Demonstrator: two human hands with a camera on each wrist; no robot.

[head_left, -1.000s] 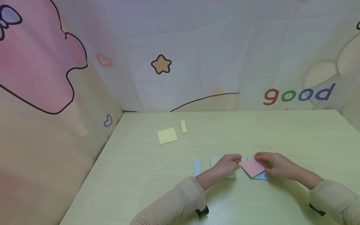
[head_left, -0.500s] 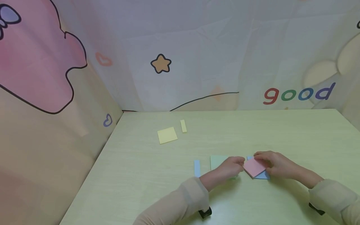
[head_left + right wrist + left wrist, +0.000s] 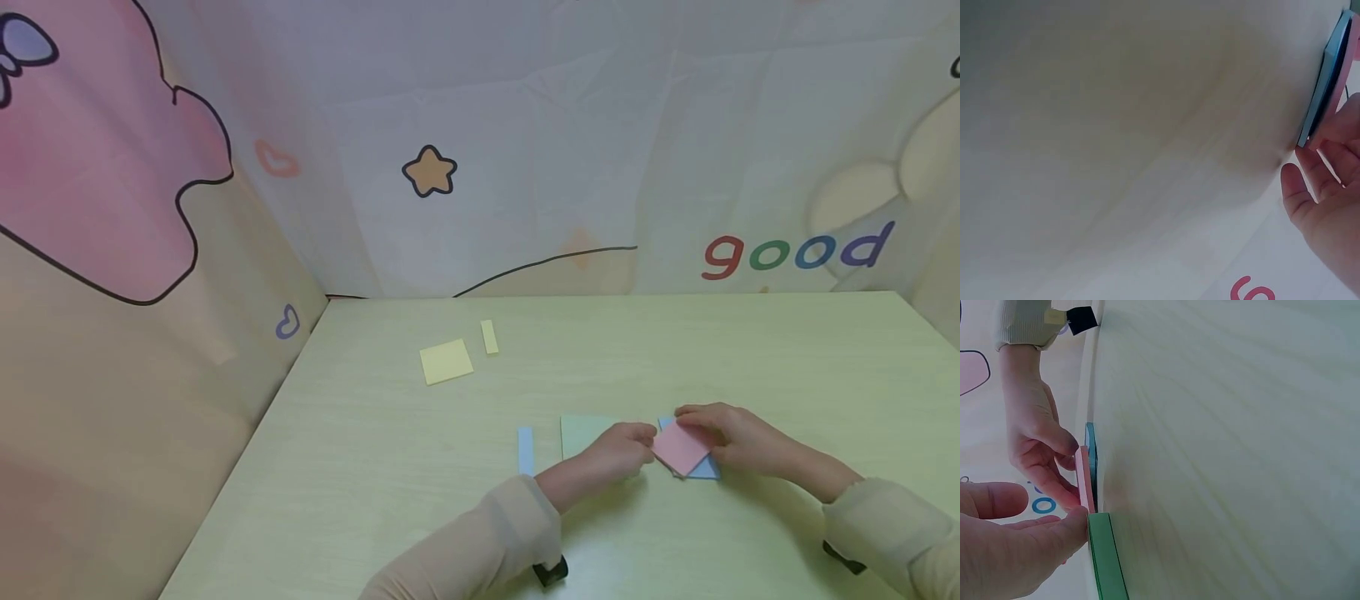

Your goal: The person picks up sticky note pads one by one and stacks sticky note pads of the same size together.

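Observation:
A pink sticky note pad [image 3: 683, 447] lies turned like a diamond over a blue sticky note pad [image 3: 705, 468]. My right hand [image 3: 742, 439] pinches the pink pad at its right side between thumb and fingers. From the left, my left hand [image 3: 617, 454] brings its fingertips right to the pink pad's near-left corner. In the left wrist view its thumb stands apart from the straight fingers [image 3: 1054, 540]. Below that hand is a green sticky note pad [image 3: 587, 435], partly hidden by it. The right wrist view shows the blue pad [image 3: 1324, 81] under the pink one.
Left of the green pad lies a narrow blue strip pad [image 3: 526, 451]. Farther back are a square yellow sticky note pad [image 3: 447, 362] and a narrow yellow strip pad [image 3: 490, 337]. A printed cloth backdrop [image 3: 525, 167] rises behind the table [image 3: 360, 467].
My left hand has moved right, over the green pad to the pink pad's corner. The pink pad has shifted slightly right over the blue one; my right hand stays nearly in place.

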